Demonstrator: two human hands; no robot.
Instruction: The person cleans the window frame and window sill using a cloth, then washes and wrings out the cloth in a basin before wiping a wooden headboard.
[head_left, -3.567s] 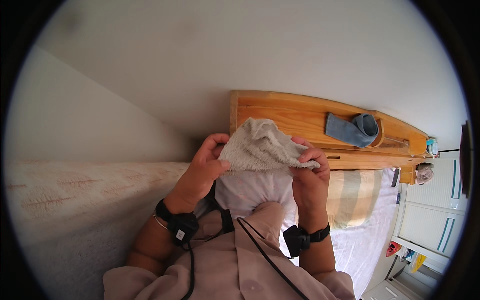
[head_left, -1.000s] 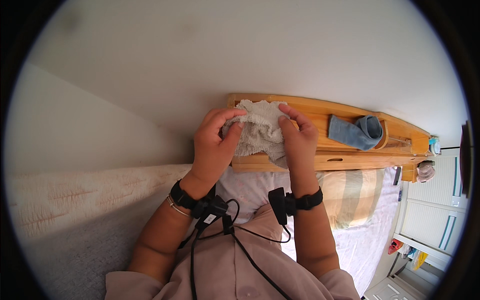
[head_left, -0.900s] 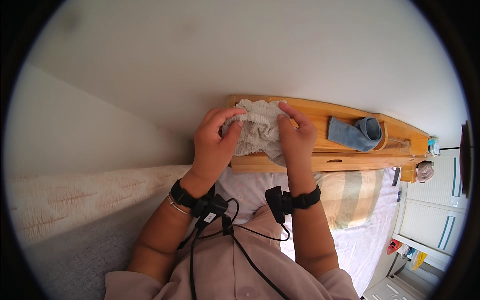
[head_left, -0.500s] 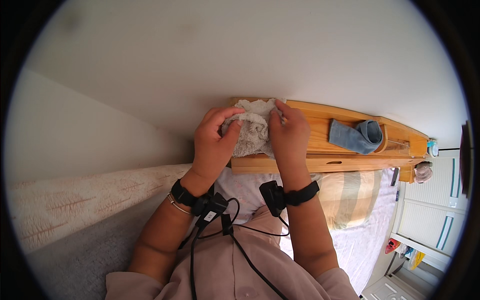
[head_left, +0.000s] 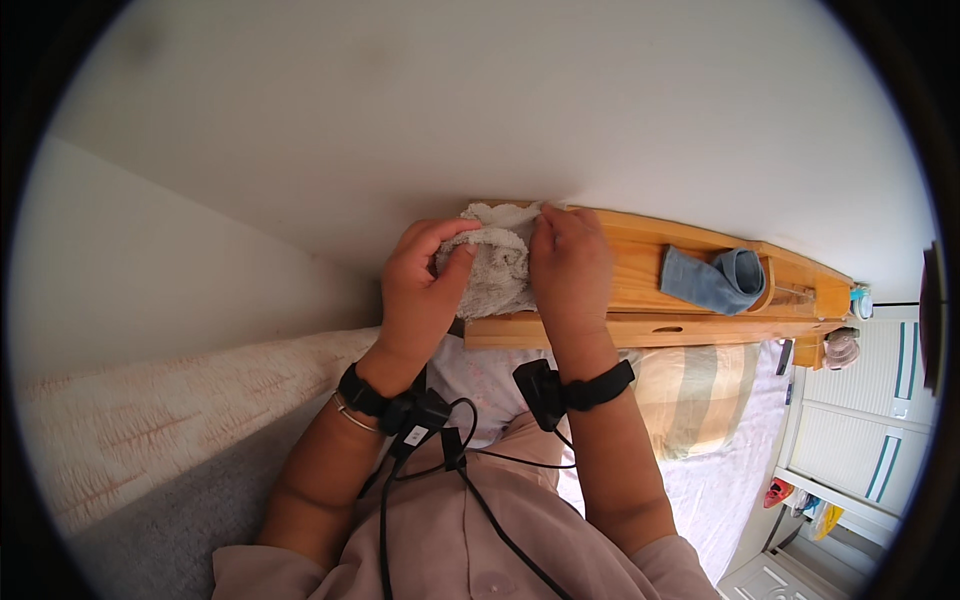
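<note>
A grey-beige fuzzy cloth (head_left: 497,268) lies bunched at the left end of a wooden headboard shelf (head_left: 632,262). My left hand (head_left: 428,275) pinches its left edge between thumb and fingers. At the cloth's right side, my right hand (head_left: 572,265) grips the upper right part, its fingertips pressed together near the wall. Part of the cloth is hidden behind the right hand. To the right on the same shelf rests a folded blue-grey cloth (head_left: 708,279), one end curled into a loop.
Below the shelf are a bed with a striped pillow (head_left: 690,400) and a pale sheet (head_left: 715,490). A cream patterned curtain or cover (head_left: 200,410) runs along the left. Black cables (head_left: 500,530) hang from devices strapped to both wrists. A white wall (head_left: 480,100) stands behind the shelf.
My right hand has shifted slightly left, and its fingers have drawn closer together on the cloth. My left hand keeps its pinch, a little farther left.
</note>
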